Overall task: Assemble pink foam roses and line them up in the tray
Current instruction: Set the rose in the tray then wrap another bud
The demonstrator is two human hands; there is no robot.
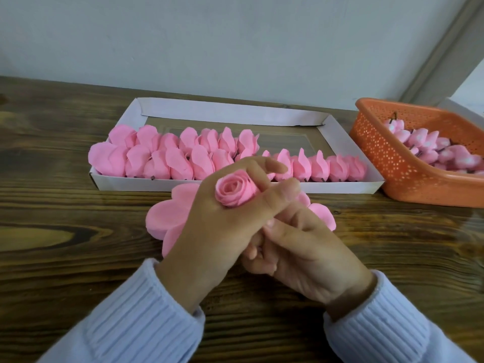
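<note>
- One pink foam rose (234,191), its petals wound in a spiral, sits raised above the table at the middle of the view. It is wedged between two fingers of the left hand (217,231) with the bloom facing up.
- The left hand clamps the rose from both sides. The right hand (301,247) is tucked right under it at 5 o'clock, touching it, with its fingers curled. Whether those fingers hold anything cannot be told.
- Two pale blue ribbed sleeves (146,318) cover the wrists.
- Flat pink foam petal sheets (167,218) with rounded lobes lie on the table beneath the hands. They show at 8 o'clock and at 3 o'clock, and whether they form one stack or two is hidden.
- One white cardboard tray (235,111) lies at 12 o'clock, just beyond the hands.
- The finished roses (157,163) in the tray stand in two rows. The far row has about seven, filling its left part, and the near row has at least eleven, with a few hidden behind the fingers.
- One orange perforated basket (392,158) stands at 2 o'clock, just beside the tray's right end. It holds a heap of pale pink rose buds (429,145) on dark stems, too jumbled to count.
- All of this rests on a dark wood-grain table (57,158).
- A plain pale grey wall (209,43) rises behind it, and one grey trim strip (445,53) slants across at 1 o'clock.
</note>
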